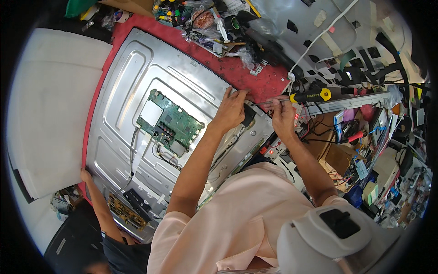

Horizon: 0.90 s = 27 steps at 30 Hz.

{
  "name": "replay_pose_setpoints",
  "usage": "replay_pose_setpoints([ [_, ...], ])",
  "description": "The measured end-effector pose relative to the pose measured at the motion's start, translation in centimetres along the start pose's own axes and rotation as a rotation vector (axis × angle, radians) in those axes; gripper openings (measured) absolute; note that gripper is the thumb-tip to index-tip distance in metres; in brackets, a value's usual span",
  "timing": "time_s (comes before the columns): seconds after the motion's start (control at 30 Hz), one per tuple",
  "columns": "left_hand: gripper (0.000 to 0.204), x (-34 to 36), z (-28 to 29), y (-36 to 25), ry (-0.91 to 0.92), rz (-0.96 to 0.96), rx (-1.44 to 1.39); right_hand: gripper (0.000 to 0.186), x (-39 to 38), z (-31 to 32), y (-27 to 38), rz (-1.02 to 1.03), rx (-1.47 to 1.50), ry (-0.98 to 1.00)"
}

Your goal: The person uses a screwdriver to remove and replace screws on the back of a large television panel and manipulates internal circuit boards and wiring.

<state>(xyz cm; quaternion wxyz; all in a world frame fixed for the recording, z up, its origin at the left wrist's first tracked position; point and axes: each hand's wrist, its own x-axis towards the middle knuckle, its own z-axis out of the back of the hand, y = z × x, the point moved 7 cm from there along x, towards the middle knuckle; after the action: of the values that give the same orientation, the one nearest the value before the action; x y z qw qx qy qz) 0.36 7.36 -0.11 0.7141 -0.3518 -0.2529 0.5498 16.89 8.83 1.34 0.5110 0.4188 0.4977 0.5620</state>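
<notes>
A large silver metal back panel (123, 98), likely of a flat television, lies on a red-covered table. My left hand (232, 109) is at its far right corner, fingers bent and closed at the edge beside a small black box (249, 115); what they grip is hidden. Just right of that corner, my right hand (284, 119) pinches the shaft of a screwdriver (310, 95). Its yellow and black handle points right, and the shaft runs left toward my left fingers. A green circuit board (175, 121) sits mid-panel, with cables leading from it.
A co-worker's hand (86, 175) touches the panel's left edge. Red cloth (269, 84) borders the panel. Tools and bagged parts (205, 23) are piled at the back. A white cable (315, 43) hangs at the upper right. Wires, boxes and a cardboard box (335, 160) crowd the right side.
</notes>
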Motion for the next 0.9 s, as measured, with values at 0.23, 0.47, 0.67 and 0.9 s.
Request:
replay_pose_setpoints([
  [0.23,0.052,0.0,0.1,0.0,-0.031,0.0,-0.005,0.007,0.4,-1.5,2.3,0.165,-0.291,0.261],
  [0.47,0.055,0.0,0.0,0.0,-0.013,-0.008,-0.009,0.009,-0.3,-2.5,3.5,0.427,-0.561,0.392],
  [0.67,0.056,0.2,-0.1,0.3,0.009,0.006,-0.003,0.008,-0.2,-1.9,2.4,0.219,-0.418,0.293],
  [0.9,0.057,0.3,-0.2,0.3,0.051,-0.004,-0.007,0.008,-0.3,-1.8,2.8,0.233,-0.309,0.225],
])
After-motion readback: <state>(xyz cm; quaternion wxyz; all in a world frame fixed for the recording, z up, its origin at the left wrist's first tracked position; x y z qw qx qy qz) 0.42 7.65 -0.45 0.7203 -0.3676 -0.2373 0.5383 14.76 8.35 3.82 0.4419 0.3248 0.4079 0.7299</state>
